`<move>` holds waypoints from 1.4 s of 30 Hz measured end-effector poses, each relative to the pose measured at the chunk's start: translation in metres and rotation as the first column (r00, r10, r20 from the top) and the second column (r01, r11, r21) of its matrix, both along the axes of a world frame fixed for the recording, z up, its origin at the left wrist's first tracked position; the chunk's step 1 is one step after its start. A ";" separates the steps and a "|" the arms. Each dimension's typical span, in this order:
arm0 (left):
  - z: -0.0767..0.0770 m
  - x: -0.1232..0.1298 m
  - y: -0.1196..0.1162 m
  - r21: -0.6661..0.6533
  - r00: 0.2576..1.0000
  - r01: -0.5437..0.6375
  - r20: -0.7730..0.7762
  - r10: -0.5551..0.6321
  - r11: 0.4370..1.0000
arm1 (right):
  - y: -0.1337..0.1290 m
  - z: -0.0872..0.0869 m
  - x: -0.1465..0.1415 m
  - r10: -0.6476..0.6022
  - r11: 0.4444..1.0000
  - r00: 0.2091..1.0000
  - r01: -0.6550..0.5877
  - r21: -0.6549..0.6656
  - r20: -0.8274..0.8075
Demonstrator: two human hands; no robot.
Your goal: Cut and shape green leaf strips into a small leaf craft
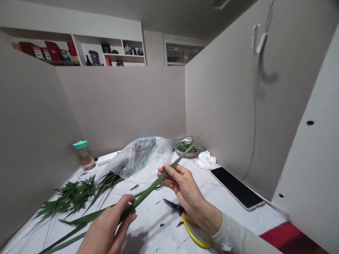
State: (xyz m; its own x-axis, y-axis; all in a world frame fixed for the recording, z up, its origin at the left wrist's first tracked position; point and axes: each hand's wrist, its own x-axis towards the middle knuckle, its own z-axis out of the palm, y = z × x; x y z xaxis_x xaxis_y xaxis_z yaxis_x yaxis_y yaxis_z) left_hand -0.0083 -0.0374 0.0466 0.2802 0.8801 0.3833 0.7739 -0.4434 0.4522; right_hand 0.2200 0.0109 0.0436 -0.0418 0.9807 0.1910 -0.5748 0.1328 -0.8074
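A long green blade-like leaf (147, 192) slants up to the right above the white table, its pointed tip reaching past the woven basket. My left hand (112, 222) is closed around its lower part. Further up, my right hand (181, 181) pinches the same leaf between thumb and fingers. More long leaves (87, 217) run out to the left behind my left hand; whether it also grips them I cannot tell. Below my right wrist lie scissors (193, 231) with yellow handles and dark blades, partly covered by the forearm.
Leafy sprigs (76, 194) lie at left beside a clear plastic bag (143, 158). A bottle (85, 157) with a turquoise lid stands behind. A round basket (182, 150) of cuttings, crumpled tissue (206, 160) and a tablet-like device (237, 187) line the right side. Partition walls (124, 102) enclose the table.
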 end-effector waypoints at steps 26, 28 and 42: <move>0.013 0.056 0.038 0.447 0.952 0.287 -0.230 -0.202 0.847 | -0.001 -0.024 0.043 0.052 0.995 0.998 -0.050 -0.086 0.030; 0.002 0.062 0.039 0.526 0.950 0.292 -0.259 -0.177 0.799 | -0.004 -0.023 0.043 0.068 0.994 0.997 -0.064 -0.093 0.034; -0.007 0.076 0.036 0.419 0.966 0.257 -0.101 -0.236 0.871 | -0.010 -0.033 0.046 0.158 0.982 0.954 -0.126 -0.137 0.255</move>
State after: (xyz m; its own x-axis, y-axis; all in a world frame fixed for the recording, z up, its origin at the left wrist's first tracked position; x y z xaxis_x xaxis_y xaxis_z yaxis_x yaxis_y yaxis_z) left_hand 0.0675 -0.0019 0.0397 0.4923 0.5350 0.6866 0.6291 -0.7639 0.1442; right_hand 0.2661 0.0007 0.0102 -0.2159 0.9757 0.0375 -0.3451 -0.0403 -0.9377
